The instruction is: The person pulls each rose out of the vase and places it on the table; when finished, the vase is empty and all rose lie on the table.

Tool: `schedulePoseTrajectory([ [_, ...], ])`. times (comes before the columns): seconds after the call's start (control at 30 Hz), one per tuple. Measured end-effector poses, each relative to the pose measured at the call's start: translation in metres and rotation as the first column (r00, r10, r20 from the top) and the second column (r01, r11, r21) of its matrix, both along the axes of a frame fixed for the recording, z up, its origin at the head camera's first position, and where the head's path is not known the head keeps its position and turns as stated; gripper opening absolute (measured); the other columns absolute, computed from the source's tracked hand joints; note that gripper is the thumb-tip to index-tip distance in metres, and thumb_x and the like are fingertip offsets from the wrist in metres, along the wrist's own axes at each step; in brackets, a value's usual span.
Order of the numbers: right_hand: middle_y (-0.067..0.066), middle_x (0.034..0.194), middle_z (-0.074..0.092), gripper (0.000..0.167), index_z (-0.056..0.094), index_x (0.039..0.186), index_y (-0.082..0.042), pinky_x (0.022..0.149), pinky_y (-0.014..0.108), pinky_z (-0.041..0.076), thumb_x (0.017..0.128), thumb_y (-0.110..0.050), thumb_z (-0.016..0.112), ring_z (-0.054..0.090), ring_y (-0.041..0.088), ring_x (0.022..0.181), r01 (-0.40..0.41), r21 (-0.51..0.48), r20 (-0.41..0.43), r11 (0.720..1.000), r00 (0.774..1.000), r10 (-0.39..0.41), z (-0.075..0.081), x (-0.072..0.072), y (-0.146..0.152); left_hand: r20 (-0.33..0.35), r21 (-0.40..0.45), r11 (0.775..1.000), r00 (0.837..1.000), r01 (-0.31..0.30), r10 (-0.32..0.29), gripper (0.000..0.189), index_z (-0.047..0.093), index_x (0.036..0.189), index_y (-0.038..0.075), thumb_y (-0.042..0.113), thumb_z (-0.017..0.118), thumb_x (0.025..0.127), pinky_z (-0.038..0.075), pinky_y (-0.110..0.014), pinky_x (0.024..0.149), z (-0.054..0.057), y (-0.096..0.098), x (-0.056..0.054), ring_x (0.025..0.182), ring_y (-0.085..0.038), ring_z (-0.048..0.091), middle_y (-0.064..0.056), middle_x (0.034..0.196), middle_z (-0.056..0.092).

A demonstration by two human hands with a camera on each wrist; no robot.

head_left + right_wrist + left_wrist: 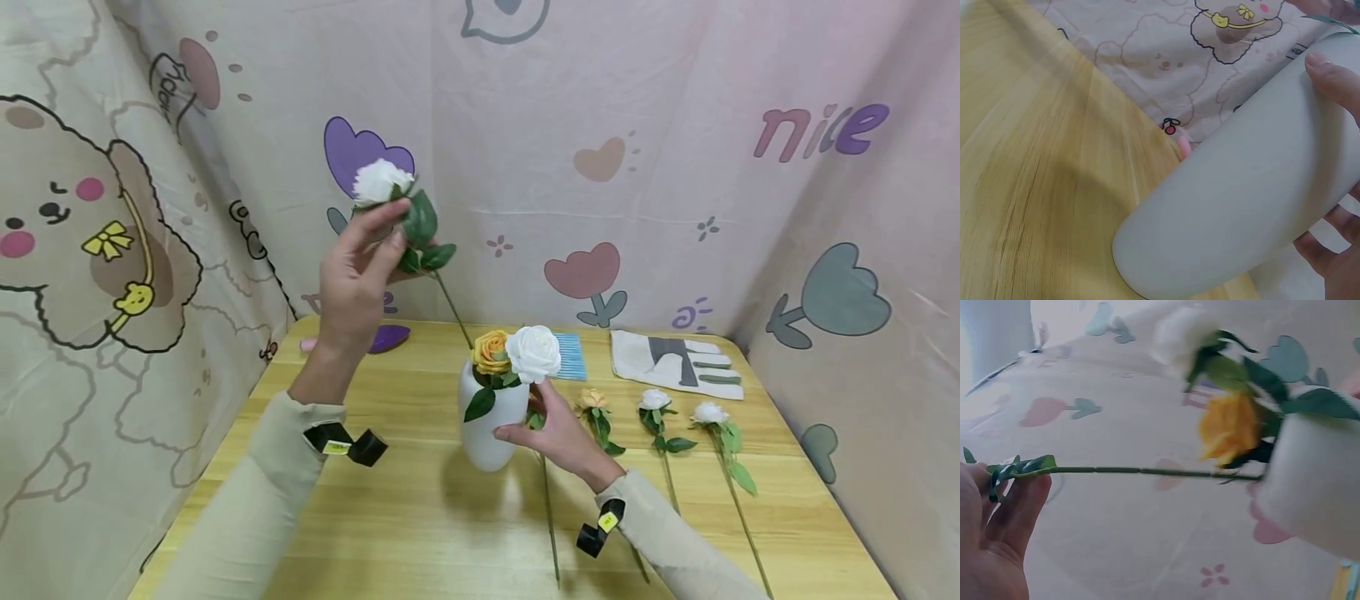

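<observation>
My left hand (356, 271) pinches a white artificial rose (382, 182) just below its bloom, among the green leaves. Its thin stem (1147, 471) slopes down to the mouth of a white vase (483, 437); whether the tip is inside is hidden behind the flowers there. A yellow rose (492, 351) and another white rose (534, 353) stand at the vase's mouth. My right hand (566, 437) grips the vase's right side below the rim, thumb (1335, 78) across the front. In the right wrist view the vase looms large, its base near the wooden table (1041, 175).
Right of the vase lie a peach rose (592, 400) and two white roses (655, 401), (708, 412), stems toward me. Behind are a blue striped item (572, 357), a white-and-grey glove (645, 360) and a purple object (388, 337). A printed curtain (480, 167) encloses the table.
</observation>
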State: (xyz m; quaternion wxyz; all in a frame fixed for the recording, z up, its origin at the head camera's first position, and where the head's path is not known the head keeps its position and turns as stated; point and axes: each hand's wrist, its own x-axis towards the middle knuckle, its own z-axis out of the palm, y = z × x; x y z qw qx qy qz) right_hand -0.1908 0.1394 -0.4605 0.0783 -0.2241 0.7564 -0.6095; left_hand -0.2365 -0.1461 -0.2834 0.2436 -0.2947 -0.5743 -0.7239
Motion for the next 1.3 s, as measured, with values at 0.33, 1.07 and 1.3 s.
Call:
schedulePoseTrajectory([
  [0.33, 0.004, 0.164, 0.048, 0.093, 0.034, 0.167, -0.036, 0.120, 0.066, 0.047, 0.093, -0.030, 0.090, 0.053, 0.038, 0.147, 0.000, 0.009, 0.017, 1.000, 1.000, 0.000, 0.001, -0.001, 0.000, 0.057, 0.157, 0.977, 0.989, -0.145, 0.138, 0.026, 0.072, 0.132, 0.002, -0.001, 0.064, 0.107, 0.070, -0.034, 0.086, 0.013, -0.043, 0.006, 0.101, -0.027, 0.080, -0.017, 0.128, 0.069],
  [1.07, 0.001, 0.166, 0.047, 0.094, 0.033, 0.168, -0.034, 0.122, 0.065, 0.044, 0.093, -0.028, 0.090, 0.050, 0.034, 0.150, 0.006, 0.001, -0.007, 1.000, 1.000, -0.006, -0.001, -0.002, -0.001, 0.589, -0.462, 0.885, 0.768, 0.065, 0.251, 0.029, 0.068, 0.134, -0.002, 0.010, 0.067, 0.108, 0.071, -0.039, 0.088, -0.157, -0.063, 0.007, 0.103, -0.015, 0.077, -0.026, 0.142, 0.064],
  [1.3, 0.003, 0.168, 0.046, 0.094, 0.032, 0.169, -0.031, 0.124, 0.066, 0.041, 0.093, -0.028, 0.089, 0.049, 0.036, 0.152, 0.007, -0.003, -0.024, 1.000, 1.000, -0.007, -0.001, -0.002, -0.001, 0.647, -0.520, 0.841, 0.712, 0.151, 0.273, 0.028, 0.069, 0.134, 0.001, 0.013, 0.066, 0.109, 0.071, -0.046, 0.083, -0.206, -0.043, 0.006, 0.098, -0.022, 0.078, -0.021, 0.136, 0.069],
])
